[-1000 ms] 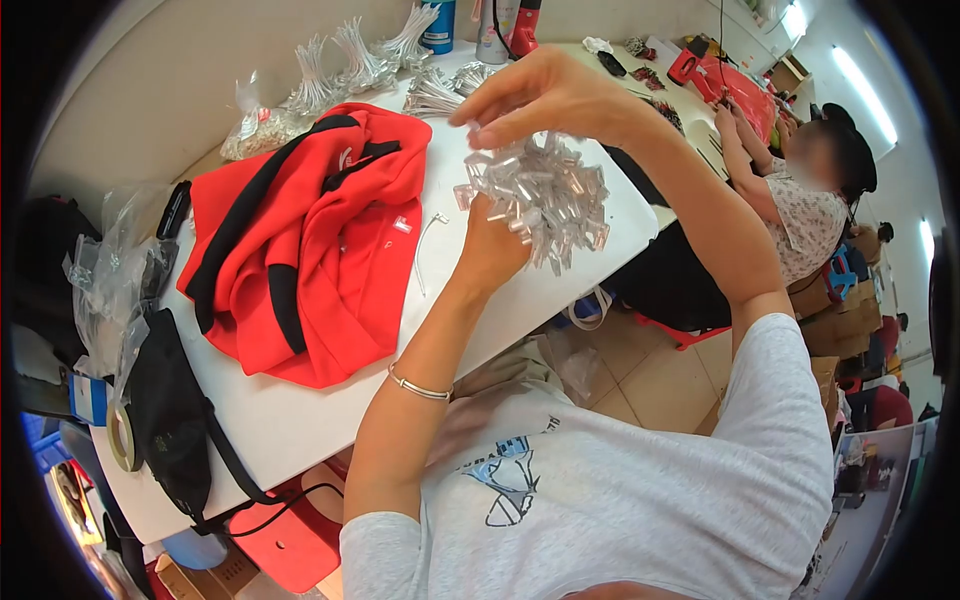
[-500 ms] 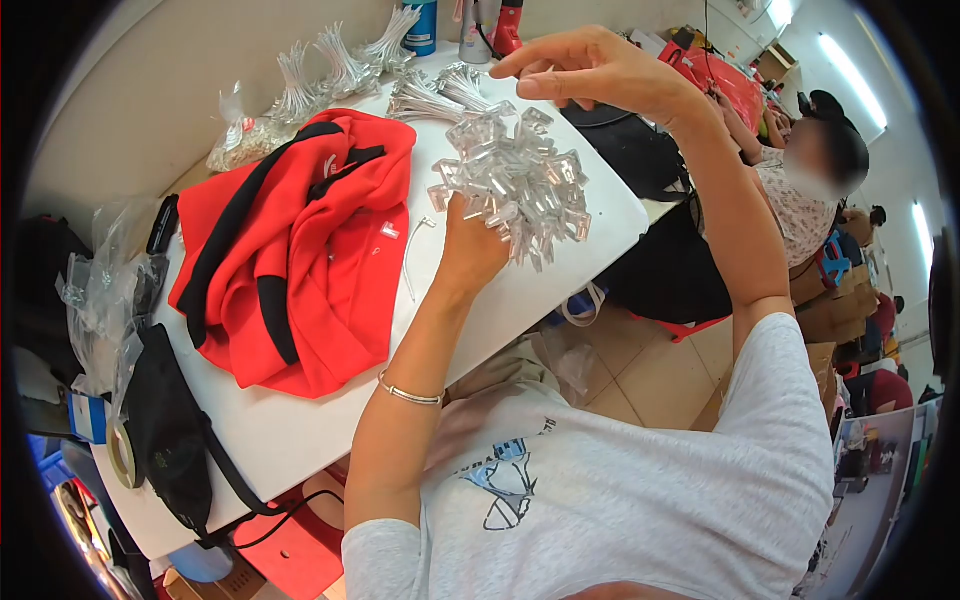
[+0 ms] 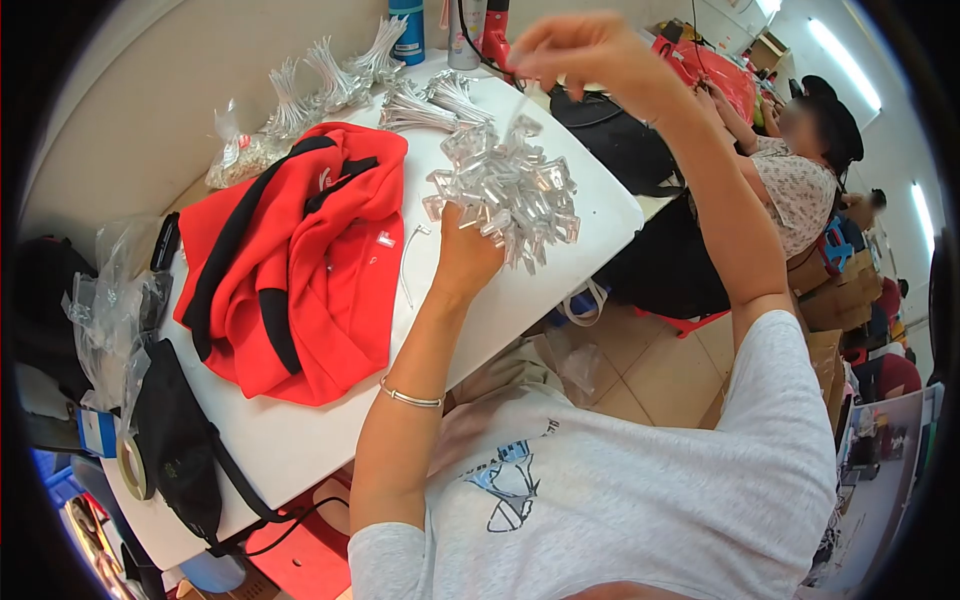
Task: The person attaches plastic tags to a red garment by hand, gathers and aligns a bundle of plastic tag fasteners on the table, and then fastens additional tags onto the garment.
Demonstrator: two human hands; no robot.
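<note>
My left hand [image 3: 468,255] is closed around a thick bundle of clear plastic-tipped pieces [image 3: 510,195], held upright above the white table; what lies inside the fist is hidden. Above the bundle my right hand [image 3: 585,55] is raised, blurred by motion, its thumb and fingertips pinched together. A faint pale streak shows below those fingertips, too smeared to name. On the table left of my left wrist lies a single thin white cable [image 3: 407,270]. A small clear plastic piece [image 3: 385,240] rests on the red garment [image 3: 300,270] beside it.
Bundles of white cables [image 3: 415,108] lie at the back, near a blue bottle [image 3: 407,30] and a clear bag [image 3: 240,155]. A black pouch [image 3: 175,440] and tape roll [image 3: 131,468] are at the left edge. Another person [image 3: 795,200] sits at the right.
My right hand has lifted slightly, and its thumb and fingertips have come closer together. My left hand still holds the bundle. The view has shifted slightly.
</note>
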